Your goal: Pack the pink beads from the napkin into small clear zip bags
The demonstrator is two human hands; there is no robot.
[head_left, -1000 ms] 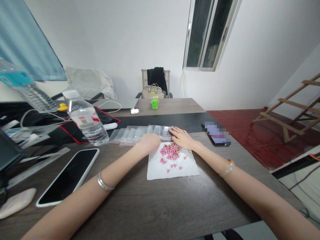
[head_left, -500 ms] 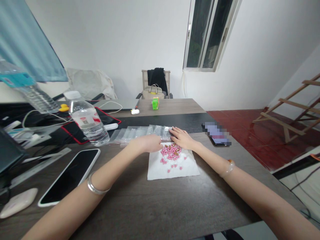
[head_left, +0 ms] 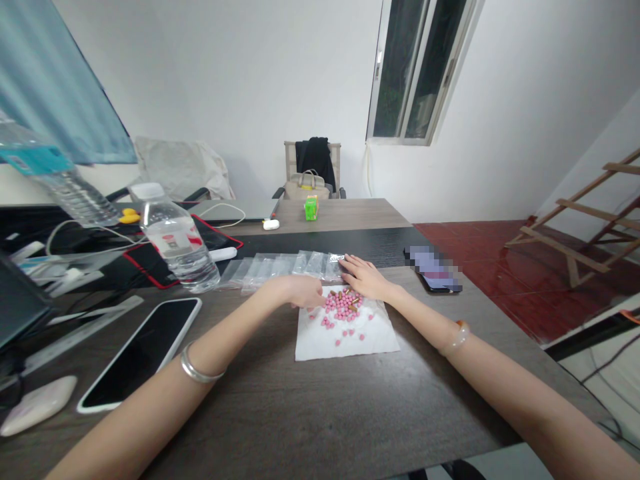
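Observation:
Pink round pills (head_left: 343, 305) lie in a loose pile on a white paper sheet (head_left: 345, 345), with several brown capsules (head_left: 353, 307) among them. My left hand (head_left: 301, 291) is over the sheet's upper left edge, its index finger stretched toward the pile; the other fingers are partly hidden. A few pills sit just below that hand, apart from the main pile. My right hand (head_left: 364, 277) rests flat with fingers spread at the sheet's top edge. Its fingertips touch the nearest of several clear plastic bags (head_left: 313, 264), which lie overlapping in a row behind the sheet.
On the left are a water bottle (head_left: 175, 240), a second bottle (head_left: 60, 177), a white-edged phone (head_left: 143, 353) and a computer mouse (head_left: 39, 405). Another phone (head_left: 433, 270) lies at the right. A small green box (head_left: 311, 208) stands farther back on the table (head_left: 320, 413).
My left hand has shifted slightly down, and its index finger now shows extended. A few pink pills have come into view left of the pile. My right hand stays in place.

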